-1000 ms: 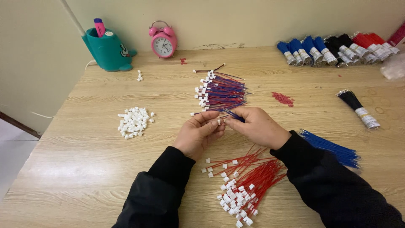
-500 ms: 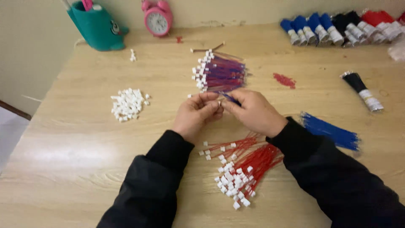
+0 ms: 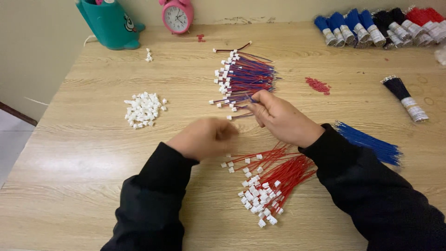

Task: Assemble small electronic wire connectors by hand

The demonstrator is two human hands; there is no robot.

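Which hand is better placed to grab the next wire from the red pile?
Probably left. The left hand is blurred but looks empty, just above the red wire pile. The right hand pinches a blue wire.

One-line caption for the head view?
Right hand pinches a wire beside the red-and-blue wire pile; blurred left hand hovers above red wires.

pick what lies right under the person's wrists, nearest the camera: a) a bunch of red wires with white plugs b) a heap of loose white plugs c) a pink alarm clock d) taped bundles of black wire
a: the bunch of red wires with white plugs lies on the table just below the left hand and right hand.
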